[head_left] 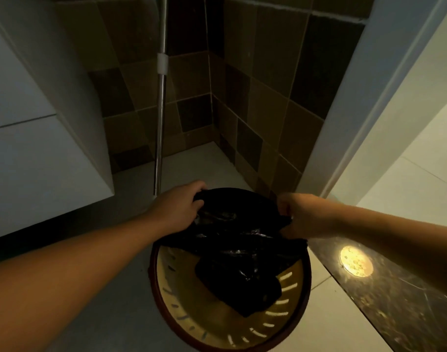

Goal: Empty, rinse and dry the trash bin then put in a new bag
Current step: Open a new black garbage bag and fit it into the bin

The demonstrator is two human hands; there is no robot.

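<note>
A glossy black bag (pixel 232 240) is showing between the left hand (pixel 178 208) and right hand (pixel 302 215), above a yellow slotted bin (pixel 191 308) rimmed in dark red; beyond the hands, brown-and-olive checkered tiles (pixel 255 97) are backing a silver pole (pixel 161 118).

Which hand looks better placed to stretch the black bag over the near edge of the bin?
Probably the right hand: it grips the bag lower, nearer the bin's bare near rim. The left hand holds the bag at the far side.
</note>
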